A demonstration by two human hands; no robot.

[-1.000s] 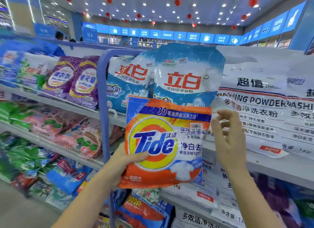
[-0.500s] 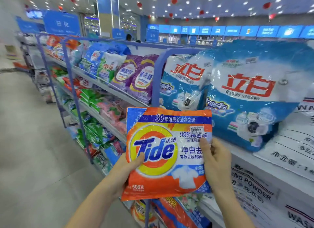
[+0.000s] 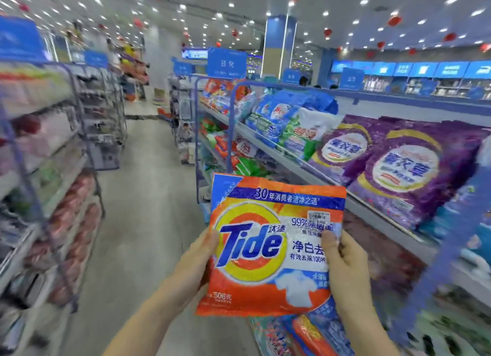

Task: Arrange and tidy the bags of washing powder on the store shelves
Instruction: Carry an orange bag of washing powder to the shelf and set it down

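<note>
Left hand [image 3: 195, 260], right hand [image 3: 345, 262] still on Tide bag [image 3: 265, 249]; aisle [image 3: 148, 196] now apparently ahead

The right-hand top shelf [image 3: 385, 218] carries washing-powder bags leaning in a row: two purple bags [image 3: 406, 169] nearest, then a green-and-white bag [image 3: 303, 135], then blue bags [image 3: 276, 114] — all blurred.

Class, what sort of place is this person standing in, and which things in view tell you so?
Probably a supermarket's laundry aisle: long shelves stacked with purple detergent bags, blue section signs overhead, and the price-stickered Tide bag held in the left hand and right hand.
</note>
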